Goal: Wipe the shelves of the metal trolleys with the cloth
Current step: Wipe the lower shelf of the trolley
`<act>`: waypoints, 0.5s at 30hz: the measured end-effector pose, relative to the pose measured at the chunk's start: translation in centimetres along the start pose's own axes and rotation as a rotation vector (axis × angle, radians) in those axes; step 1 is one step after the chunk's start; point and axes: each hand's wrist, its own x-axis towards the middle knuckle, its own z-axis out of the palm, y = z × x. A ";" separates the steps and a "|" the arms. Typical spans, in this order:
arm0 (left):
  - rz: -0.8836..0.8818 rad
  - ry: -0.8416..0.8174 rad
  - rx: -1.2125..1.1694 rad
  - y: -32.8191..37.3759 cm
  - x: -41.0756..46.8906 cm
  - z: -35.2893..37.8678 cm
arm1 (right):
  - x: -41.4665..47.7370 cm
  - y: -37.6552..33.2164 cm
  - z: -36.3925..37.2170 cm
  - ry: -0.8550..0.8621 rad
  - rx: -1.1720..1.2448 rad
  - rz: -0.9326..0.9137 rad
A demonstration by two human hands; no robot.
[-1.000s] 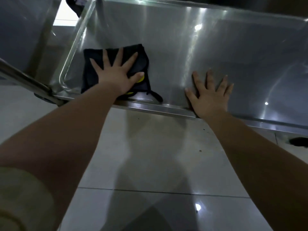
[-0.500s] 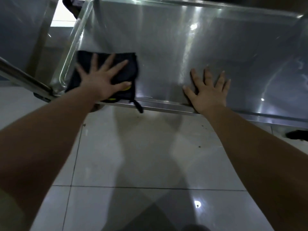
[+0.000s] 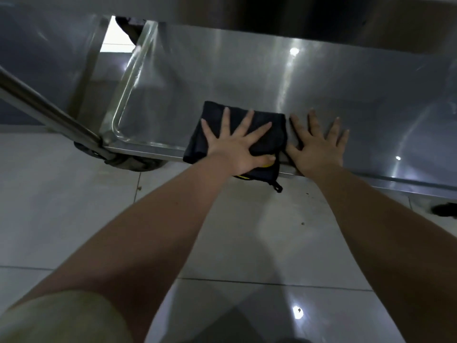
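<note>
On the lowest visible shelf of the metal trolley [image 3: 247, 78], near its front edge, the left hand [image 3: 237, 144] is lying palm down with its fingers spread wide, pressing flat on the cloth [image 3: 267, 125]. The cloth, dark and folded, with a strip of yellow showing under the heel of that hand, is sitting on the steel surface and hanging partly over the front lip; a small dark loop [image 3: 277, 187] is dangling from its lower corner below the edge. Just beside it, the right hand [image 3: 319, 147] is resting palm down on the bare shelf, fingers likewise splayed and holding nothing, its thumb touching or almost touching the cloth's right edge. Both forearms are reaching forward from the bottom of the view, bare to the elbow; a pale sleeve [image 3: 61, 318] is showing at the lower left corner. The shelf is reflecting several bright spots of light, and its raised rim is curving round at the left front corner [image 3: 118, 129]. A round steel post [image 3: 47, 112] is slanting down to that corner, with a dark castor [image 3: 133, 163] sitting beneath it. Below the shelf, glossy pale floor tiles [image 3: 74, 206] are showing grout lines, a few dark specks and one more light reflection.
</note>
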 end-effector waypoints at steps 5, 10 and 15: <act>-0.285 -0.004 -0.046 -12.2 -1.8 -2.0 | 0.0 -0.2 -0.1 0.014 0.038 0.021; -0.369 -0.048 -0.032 -17.0 -3.3 -2.7 | 0.0 -0.8 0.3 0.028 0.010 0.026; -0.193 -0.009 0.013 -7.0 -0.8 -1.5 | 0.1 -0.8 0.3 0.026 0.004 0.036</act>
